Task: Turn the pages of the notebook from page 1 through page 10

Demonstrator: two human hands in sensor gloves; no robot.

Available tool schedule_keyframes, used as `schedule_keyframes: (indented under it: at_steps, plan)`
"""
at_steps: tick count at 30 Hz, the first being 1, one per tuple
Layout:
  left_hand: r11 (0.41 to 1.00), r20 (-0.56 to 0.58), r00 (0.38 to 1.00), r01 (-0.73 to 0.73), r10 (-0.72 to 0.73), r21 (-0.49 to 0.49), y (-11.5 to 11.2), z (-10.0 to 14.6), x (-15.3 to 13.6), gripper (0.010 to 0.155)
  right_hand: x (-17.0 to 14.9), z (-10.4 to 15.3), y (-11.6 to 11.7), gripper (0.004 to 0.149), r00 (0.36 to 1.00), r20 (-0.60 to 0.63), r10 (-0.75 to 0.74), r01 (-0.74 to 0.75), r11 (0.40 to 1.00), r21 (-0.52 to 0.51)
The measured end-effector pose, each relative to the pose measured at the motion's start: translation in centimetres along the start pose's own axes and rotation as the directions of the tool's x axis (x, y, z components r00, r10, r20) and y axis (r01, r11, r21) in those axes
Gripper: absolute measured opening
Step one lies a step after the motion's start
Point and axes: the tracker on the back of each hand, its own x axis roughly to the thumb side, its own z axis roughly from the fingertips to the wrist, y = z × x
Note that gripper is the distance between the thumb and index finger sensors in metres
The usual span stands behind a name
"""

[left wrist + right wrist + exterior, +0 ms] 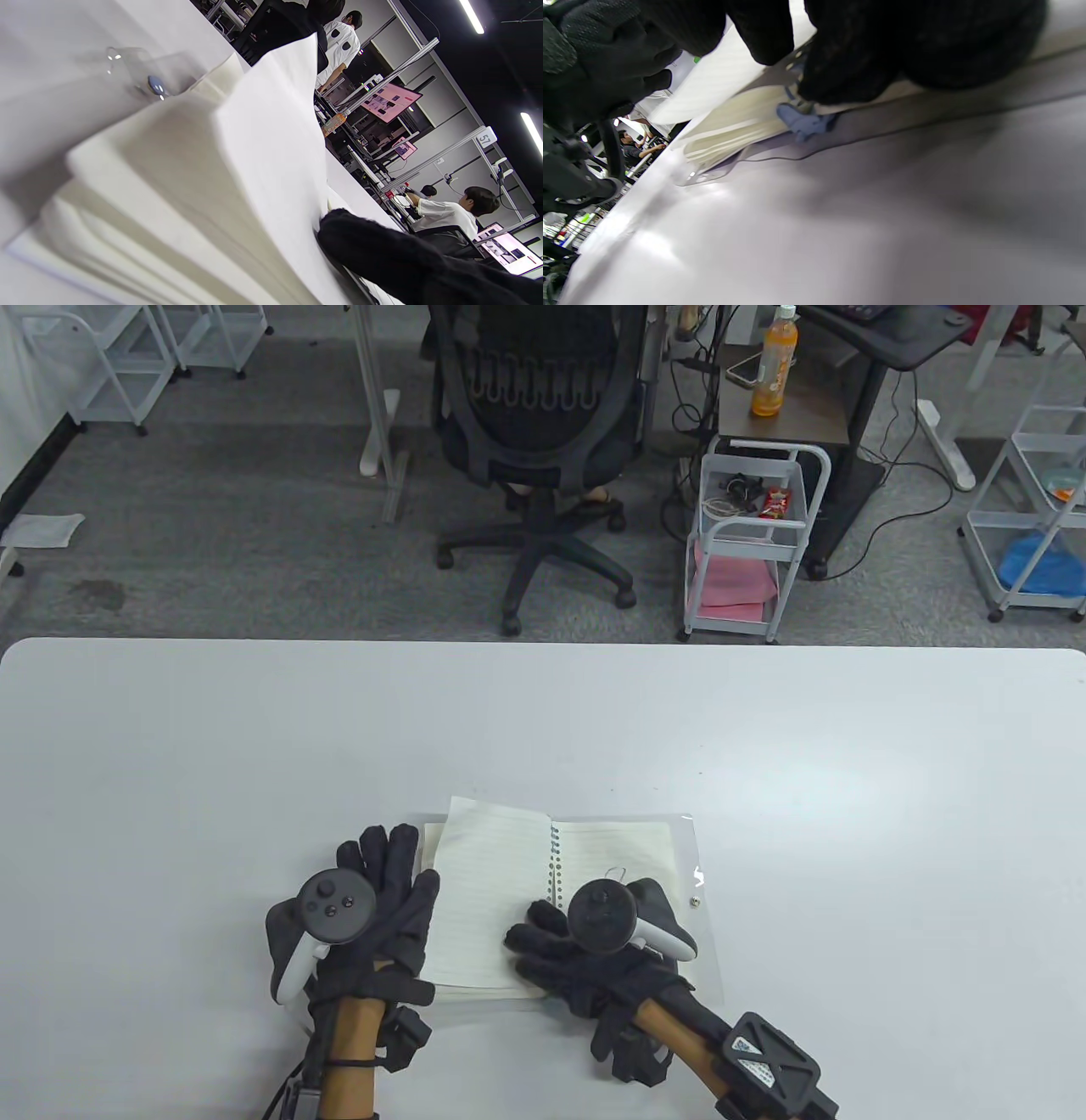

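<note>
The left hand (361,912) lies flat with fingers spread, pointing toward 12 o'clock, its inner fingers resting against the left edge of the open notebook (543,899). In the left wrist view a gloved fingertip (360,241) touches the edge of a raised sheet (271,140), with the stacked pages fanned out below it. The right hand (594,959) rests on the notebook's lower middle, fingers pointing toward 9 o'clock across the left page; whether they pinch paper or merely press on it cannot be told from the table view. In the right wrist view the right hand's dark fingers (857,55) sit on the pages near the blue ring binding (801,120).

The notebook lies open on the white counter (848,780) at the near edge, around 6 o'clock, on its clear plastic cover (700,933), which juts out at 3 o'clock. The left page (488,882) is lifted and bowed slightly; the right page (619,848) lies flat.

Beyond the counter, at 12 o'clock, stands a black office chair (539,415). At 1 o'clock are a white trolley (747,543) and an orange bottle (774,369).
</note>
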Motion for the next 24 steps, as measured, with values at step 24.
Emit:
schedule_keyframes:
  at_steps: [24]
  plan:
    - [0.995,-0.005,0.997,0.081,-0.082,-0.065,-1.9,-0.7,0.6,0.069,-10.2,3.0,-8.4,0.054,0.933,-0.239,-0.270,0.182,0.924,-0.337]
